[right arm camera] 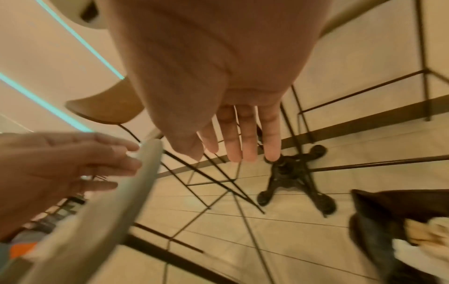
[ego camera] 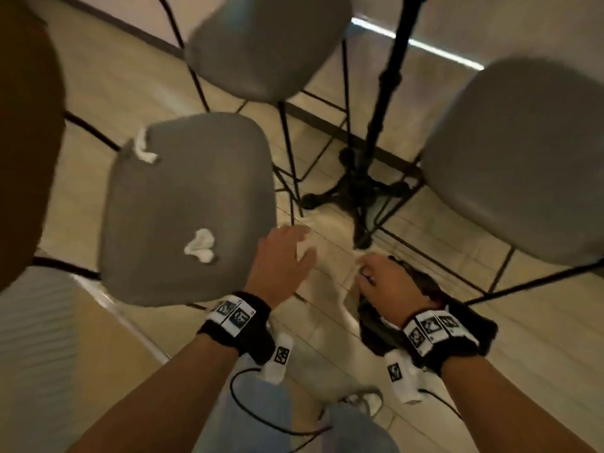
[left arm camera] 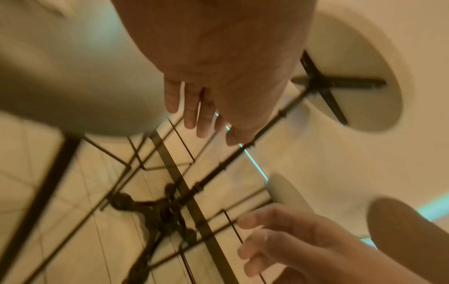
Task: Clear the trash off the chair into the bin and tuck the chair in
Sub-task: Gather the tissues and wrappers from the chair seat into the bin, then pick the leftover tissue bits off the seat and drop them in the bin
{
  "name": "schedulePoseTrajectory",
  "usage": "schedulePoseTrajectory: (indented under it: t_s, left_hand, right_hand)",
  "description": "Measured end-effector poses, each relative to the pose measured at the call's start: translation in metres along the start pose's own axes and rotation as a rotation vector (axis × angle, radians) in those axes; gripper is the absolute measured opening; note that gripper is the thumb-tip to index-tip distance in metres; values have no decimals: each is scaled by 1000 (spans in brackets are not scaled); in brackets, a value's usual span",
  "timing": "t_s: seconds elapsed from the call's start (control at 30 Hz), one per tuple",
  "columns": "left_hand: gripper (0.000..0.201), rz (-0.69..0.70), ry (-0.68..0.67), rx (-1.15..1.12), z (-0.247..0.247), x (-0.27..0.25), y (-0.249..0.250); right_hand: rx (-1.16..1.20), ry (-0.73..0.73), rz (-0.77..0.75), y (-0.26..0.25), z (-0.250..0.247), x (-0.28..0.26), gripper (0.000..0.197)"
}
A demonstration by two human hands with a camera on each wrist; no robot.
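Note:
A grey padded chair (ego camera: pixel 183 197) stands left of centre with two crumpled white tissues on its seat, one near the front (ego camera: pixel 200 246) and one at the far left edge (ego camera: pixel 143 148). My left hand (ego camera: pixel 294 243) hovers open just past the seat's right front corner, fingers spread (left arm camera: pixel 192 115) and holding nothing. My right hand (ego camera: pixel 366 273) is over the dark-lined bin (ego camera: pixel 372 328) on the floor, fingers straight (right arm camera: pixel 243 149) and empty. In the right wrist view the bin (right arm camera: pixel 379 221) holds pale crumpled trash (right arm camera: pixel 425 232).
Two more grey chairs stand at the back (ego camera: pixel 268 44) and the right (ego camera: pixel 523 158) on thin black wire legs. A black table pedestal (ego camera: pixel 359 181) rises between them. My legs and a white shoe (ego camera: pixel 367 400) are below the hands.

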State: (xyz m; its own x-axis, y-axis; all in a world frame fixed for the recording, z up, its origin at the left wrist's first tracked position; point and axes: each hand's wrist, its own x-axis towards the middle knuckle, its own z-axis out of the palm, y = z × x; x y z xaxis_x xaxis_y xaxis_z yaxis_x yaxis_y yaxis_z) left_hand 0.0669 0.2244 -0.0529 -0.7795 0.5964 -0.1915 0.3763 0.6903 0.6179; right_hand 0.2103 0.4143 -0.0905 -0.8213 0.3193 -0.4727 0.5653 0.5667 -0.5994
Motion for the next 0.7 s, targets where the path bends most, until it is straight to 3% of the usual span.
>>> schedulePoseTrajectory:
  t_s: [0.07,0.17,0.27,0.37,0.43,0.5,0.7]
  left_hand:
    - [35,-104,152,19,-46,1,-27]
    - [53,-245,287,159,-89,4,-75]
    - [74,-309,132,317,-104,3,-120]
    - [55,-209,45,319,-105,0,-148]
    - [32,-163,101,216,-109,-4,-158]
    - [20,-212,125,58,-116,-7,-167]
    - [26,-511,376,-370,-137,-8,-195]
  right_hand:
    - [35,-13,-64,-59,-1,8,34]
    - [-29,-6,-146,-137,10,31,27]
    - [-84,-19,-171,-198,26,59,26]
    - [-146,-68,-184,-244,44,90,31]
    - [-198,-90,-206,-269,54,111,37]
    - [-227,-118,-231,-299,59,136,46]
    - [-479,-122,-469,-409,82,250,83]
